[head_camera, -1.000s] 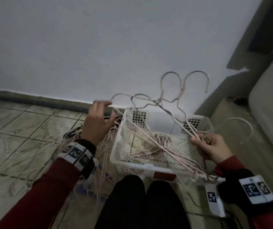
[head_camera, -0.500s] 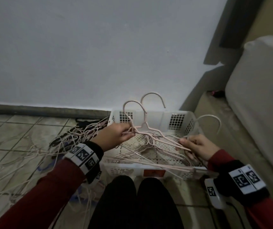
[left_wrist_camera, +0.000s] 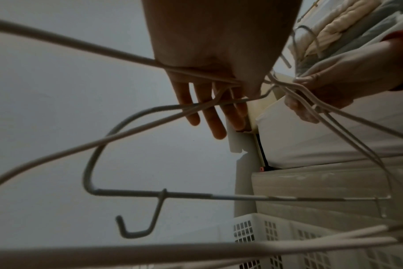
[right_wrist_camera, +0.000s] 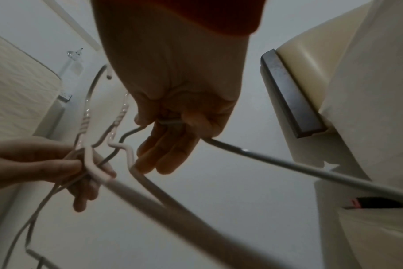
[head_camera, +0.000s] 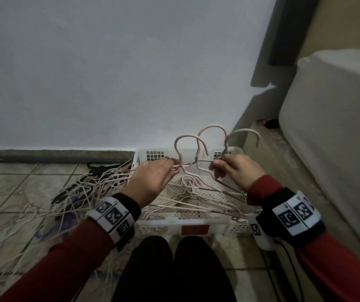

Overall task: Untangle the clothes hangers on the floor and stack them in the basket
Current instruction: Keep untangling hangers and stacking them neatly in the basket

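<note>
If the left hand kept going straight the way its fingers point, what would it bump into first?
Probably the far wall of the basket; the left hand points forward over it while holding the hangers. Depth is unclear.

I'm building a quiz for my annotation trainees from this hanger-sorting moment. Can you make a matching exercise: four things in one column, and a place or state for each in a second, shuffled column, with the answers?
Things:
1. left hand
2. right hand
3. white basket
4. tangled pile of hangers

Places or states:
A. on the tiled floor, left of the basket
B. grips the hanger with the rightmost hook
C. on the floor by the wall, hangers lying inside
D. holds the necks of two pink hangers

Pairs: 1-D, 2-B, 3-C, 4-A
</note>
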The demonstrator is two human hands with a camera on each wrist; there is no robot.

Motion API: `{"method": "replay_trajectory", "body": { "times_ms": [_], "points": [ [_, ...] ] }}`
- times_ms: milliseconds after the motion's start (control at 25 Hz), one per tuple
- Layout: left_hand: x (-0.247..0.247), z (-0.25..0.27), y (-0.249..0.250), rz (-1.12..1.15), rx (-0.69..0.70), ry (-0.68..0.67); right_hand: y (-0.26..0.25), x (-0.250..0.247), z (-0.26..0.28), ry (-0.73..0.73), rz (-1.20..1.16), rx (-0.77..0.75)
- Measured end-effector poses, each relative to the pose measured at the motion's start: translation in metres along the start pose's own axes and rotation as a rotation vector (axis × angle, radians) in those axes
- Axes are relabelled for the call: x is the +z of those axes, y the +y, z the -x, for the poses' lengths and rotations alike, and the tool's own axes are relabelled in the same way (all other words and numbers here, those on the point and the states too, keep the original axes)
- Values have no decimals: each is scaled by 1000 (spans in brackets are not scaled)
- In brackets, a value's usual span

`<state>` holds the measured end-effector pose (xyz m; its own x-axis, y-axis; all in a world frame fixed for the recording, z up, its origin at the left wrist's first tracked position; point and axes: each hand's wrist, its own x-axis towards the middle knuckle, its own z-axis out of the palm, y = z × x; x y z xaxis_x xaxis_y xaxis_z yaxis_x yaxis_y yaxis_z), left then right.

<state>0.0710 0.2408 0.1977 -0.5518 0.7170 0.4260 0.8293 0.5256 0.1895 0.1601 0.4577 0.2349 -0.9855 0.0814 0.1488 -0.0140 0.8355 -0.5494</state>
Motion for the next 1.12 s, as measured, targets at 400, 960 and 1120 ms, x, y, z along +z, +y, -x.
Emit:
{"method": "replay_trajectory", "body": {
  "times_ms": [400,960,1120],
  "points": [
    [-17,-10,6,-16,-237,-14,-3,-1,-4,-172,232,-33],
    [-12,19,-53,444,-321,-161,57,-14,4,-37,-190,69],
    [-2,11,-43,398,-276,-88,50,7,-2,26,-132,-22]
  ]
}}
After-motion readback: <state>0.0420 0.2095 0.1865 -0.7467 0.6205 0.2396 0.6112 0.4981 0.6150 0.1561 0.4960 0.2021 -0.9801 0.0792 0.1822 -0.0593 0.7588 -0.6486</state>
